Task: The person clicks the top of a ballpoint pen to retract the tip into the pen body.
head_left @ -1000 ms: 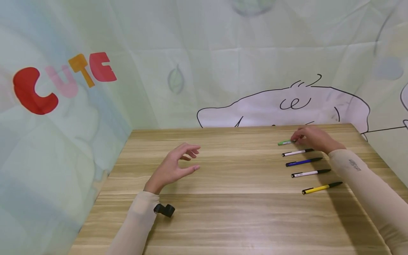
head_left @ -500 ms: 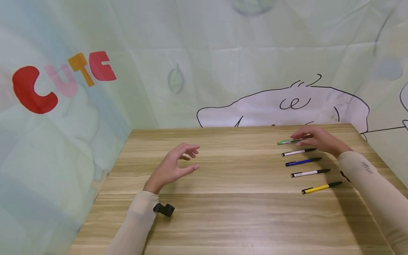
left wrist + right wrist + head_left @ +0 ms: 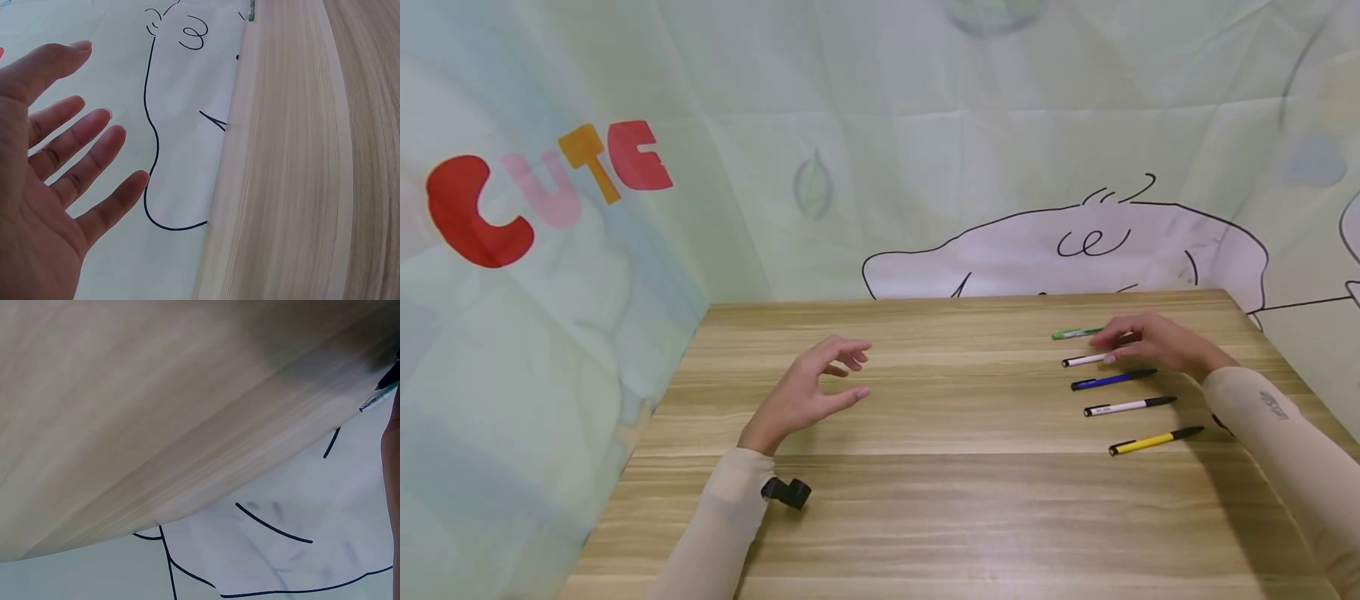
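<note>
Five pens would be a full row here, but several lie roughly parallel on the right of the table. My right hand [image 3: 1161,343] is over the upper white pen [image 3: 1081,362], its thumb and fingers apart around the pen's middle; the pen's black front part is hidden beneath it. Just beyond lies a green pen [image 3: 1073,334], partly covered by the fingers. Nearer are a blue pen [image 3: 1111,381], another white pen [image 3: 1127,407] and a yellow pen [image 3: 1153,441]. On the left, my left hand [image 3: 801,392] hovers above the table with relaxed fingers, holding nothing.
The wood-grain table [image 3: 925,517] ends at a back edge against a printed cloth [image 3: 820,100] with a cartoon outline. Another cloth side with coloured letters [image 3: 482,212] stands at the left. A black wrist device [image 3: 786,492] sits on my left sleeve.
My right hand has released the green pen, which stays on the table, and has moved nearer to the upper white pen. The left hand has stayed in place.
</note>
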